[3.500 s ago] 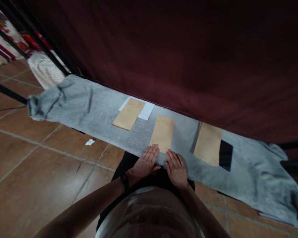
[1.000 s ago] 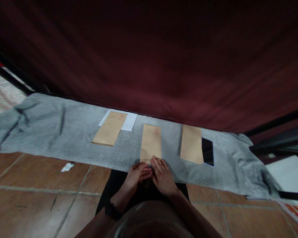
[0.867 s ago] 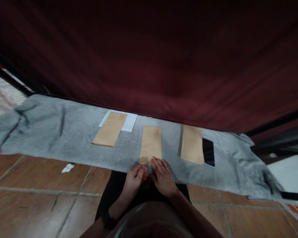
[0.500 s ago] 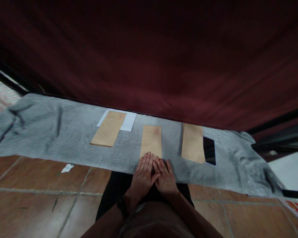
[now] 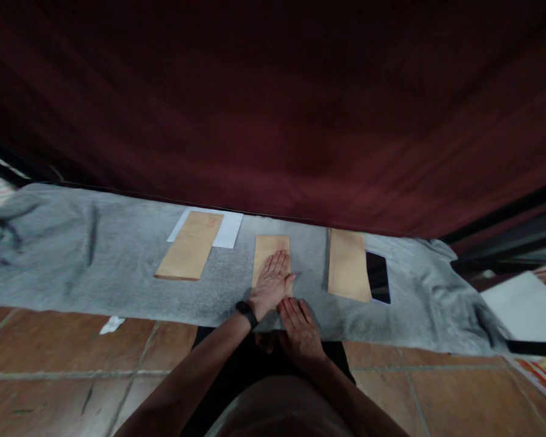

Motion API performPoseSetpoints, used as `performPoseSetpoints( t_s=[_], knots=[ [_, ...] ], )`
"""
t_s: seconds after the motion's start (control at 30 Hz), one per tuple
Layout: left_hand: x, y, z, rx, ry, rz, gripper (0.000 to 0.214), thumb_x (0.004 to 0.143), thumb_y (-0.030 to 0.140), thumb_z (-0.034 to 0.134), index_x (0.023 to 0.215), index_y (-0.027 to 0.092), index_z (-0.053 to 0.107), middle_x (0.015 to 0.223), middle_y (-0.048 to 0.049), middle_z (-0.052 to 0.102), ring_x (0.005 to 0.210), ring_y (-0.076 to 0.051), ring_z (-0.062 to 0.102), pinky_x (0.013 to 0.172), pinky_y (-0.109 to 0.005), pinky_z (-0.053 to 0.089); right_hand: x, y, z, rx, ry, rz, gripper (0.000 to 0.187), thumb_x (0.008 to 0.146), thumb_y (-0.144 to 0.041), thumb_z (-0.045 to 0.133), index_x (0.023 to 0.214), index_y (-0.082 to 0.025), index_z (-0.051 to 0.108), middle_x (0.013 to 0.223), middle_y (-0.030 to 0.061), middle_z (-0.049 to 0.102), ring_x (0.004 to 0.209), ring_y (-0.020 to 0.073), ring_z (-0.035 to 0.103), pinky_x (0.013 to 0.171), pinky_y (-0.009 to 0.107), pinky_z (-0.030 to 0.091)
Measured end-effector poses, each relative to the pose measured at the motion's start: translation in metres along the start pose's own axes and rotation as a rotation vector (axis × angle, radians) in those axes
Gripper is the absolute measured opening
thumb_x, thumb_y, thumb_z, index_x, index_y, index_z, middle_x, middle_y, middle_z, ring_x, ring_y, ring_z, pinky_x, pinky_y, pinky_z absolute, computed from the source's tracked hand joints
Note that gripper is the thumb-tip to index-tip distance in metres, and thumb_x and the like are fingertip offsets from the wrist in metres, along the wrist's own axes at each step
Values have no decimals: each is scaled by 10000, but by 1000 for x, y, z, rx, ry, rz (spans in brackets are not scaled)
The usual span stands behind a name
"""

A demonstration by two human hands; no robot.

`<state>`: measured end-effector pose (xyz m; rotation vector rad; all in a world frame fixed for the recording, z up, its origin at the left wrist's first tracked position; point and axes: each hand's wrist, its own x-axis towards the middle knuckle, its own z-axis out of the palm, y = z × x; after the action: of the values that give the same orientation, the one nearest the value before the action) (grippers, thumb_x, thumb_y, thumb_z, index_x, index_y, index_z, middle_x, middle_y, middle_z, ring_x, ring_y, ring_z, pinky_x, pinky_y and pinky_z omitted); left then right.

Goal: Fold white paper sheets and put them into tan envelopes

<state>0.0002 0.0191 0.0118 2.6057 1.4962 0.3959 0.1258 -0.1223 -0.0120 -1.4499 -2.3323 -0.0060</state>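
A brown paper envelope (image 5: 264,246) lies in front of me on the grey cloth. Flat on its middle rests my left hand (image 5: 272,282), fingers stretched forward and a dark band on the wrist. My right hand (image 5: 301,328) lies with fingers extended at the envelope's near right corner, close to the cloth's front edge. Much of the envelope is hidden under the hands. To the left, more brown envelopes (image 5: 191,246) overlap white paper (image 5: 230,230). On the right is a stack of brown envelopes (image 5: 347,264), partly over a dark-screened phone (image 5: 379,278).
The grey cloth (image 5: 122,243) covers a long narrow surface. Behind it hangs a dark red curtain (image 5: 273,139). A white scrap (image 5: 112,325) lies on the tiled floor (image 5: 59,352). At far right is a white sheet or board (image 5: 530,306).
My left hand has slid forward from the envelope's near edge onto its middle. My right hand stays near the front edge. The view has shifted slightly.
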Motion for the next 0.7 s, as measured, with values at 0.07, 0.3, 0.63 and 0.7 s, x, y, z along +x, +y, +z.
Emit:
performPoseSetpoints(
  t_s=[0.07, 0.3, 0.63, 0.7],
  knots=[
    [15, -3, 4, 6, 5, -21, 653, 1035, 412, 365, 1574, 50, 297, 1633, -190, 332, 1544, -267, 252, 1266, -469, 208, 2, -1, -4, 7, -21, 9, 681, 932, -230, 530, 1580, -134, 345, 1564, 125, 469, 1463, 260, 415, 1251, 479, 269],
    [31, -9, 8, 7, 34, -29, 655, 1034, 436, 342, 1558, 44, 335, 1617, -197, 360, 1542, -291, 255, 1260, -502, 187, 5, -4, -8, 4, -23, 13, 720, 930, -213, 529, 1601, -126, 283, 1592, 131, 425, 1476, 258, 393, 1251, 475, 265],
    [-2, -15, -2, 18, -38, 69, 559, 1052, 353, 293, 1551, 116, 382, 1636, -120, 355, 1542, -237, 261, 1261, -467, 208, 4, -3, -8, 13, -2, 10, 667, 934, -219, 502, 1577, -127, 348, 1568, 124, 461, 1465, 260, 415, 1248, 485, 279],
    [-9, -14, -6, 22, -53, 84, 554, 1054, 347, 290, 1548, 117, 386, 1634, -121, 360, 1540, -237, 266, 1256, -465, 220, 4, -3, -7, 16, 8, 22, 660, 929, -215, 503, 1569, -130, 366, 1554, 120, 481, 1455, 258, 431, 1248, 486, 283]
  ],
)
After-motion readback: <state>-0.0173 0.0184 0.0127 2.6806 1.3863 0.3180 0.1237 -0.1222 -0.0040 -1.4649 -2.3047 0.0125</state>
